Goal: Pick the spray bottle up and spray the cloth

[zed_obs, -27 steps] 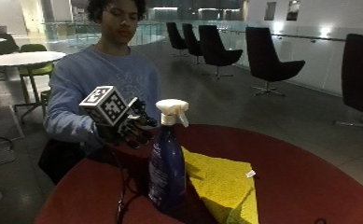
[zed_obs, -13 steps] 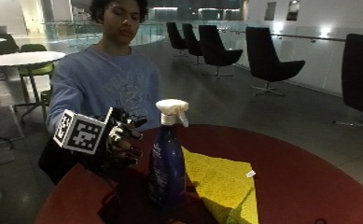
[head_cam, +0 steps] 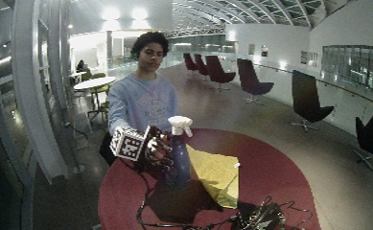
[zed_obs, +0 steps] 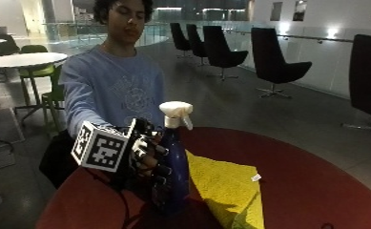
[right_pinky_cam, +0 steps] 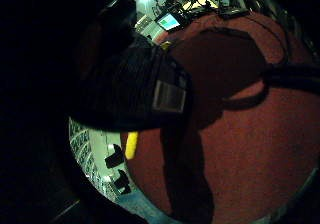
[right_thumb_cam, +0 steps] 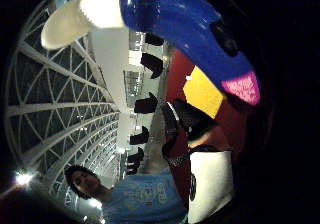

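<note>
My right hand (zed_obs: 148, 160), at lower left of the frame, wraps its fingers round the upright bottle (zed_obs: 172, 164); the cloth (zed_obs: 226, 188) lies beside it on the table (zed_obs: 324, 186).

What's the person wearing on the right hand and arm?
The right hand wears a black glove with dark finger segments. The arm is in a long light-blue sweatshirt sleeve with a faint print on the chest. The other hand isn't visible.

Both outside views are facing the person across the bench (zed_obs: 312, 191); palm views are looking closely from the hand (zed_obs: 144, 160).
</note>
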Tool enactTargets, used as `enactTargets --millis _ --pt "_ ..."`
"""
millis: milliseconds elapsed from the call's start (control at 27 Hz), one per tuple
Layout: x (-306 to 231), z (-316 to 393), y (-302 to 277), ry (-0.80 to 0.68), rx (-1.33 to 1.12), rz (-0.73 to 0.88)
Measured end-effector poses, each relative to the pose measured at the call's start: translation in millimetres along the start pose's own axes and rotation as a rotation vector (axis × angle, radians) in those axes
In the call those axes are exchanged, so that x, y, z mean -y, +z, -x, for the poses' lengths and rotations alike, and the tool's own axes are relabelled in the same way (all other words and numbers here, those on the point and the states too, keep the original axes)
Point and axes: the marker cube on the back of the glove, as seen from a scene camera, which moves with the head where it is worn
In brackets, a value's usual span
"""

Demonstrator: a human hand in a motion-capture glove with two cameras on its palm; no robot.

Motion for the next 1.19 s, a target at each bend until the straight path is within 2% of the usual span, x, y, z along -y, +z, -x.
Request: enactTargets --millis 556,779,927,1187 --pt "17 -2 23 -0.025 0.064 -0.207" --pt "20 3 16 -0.062 0.067 -0.236" --pt "18 15 6 -0.081 0.037 -0.179" --pt "15 39 -16 -0.044 -0.103 0.124"
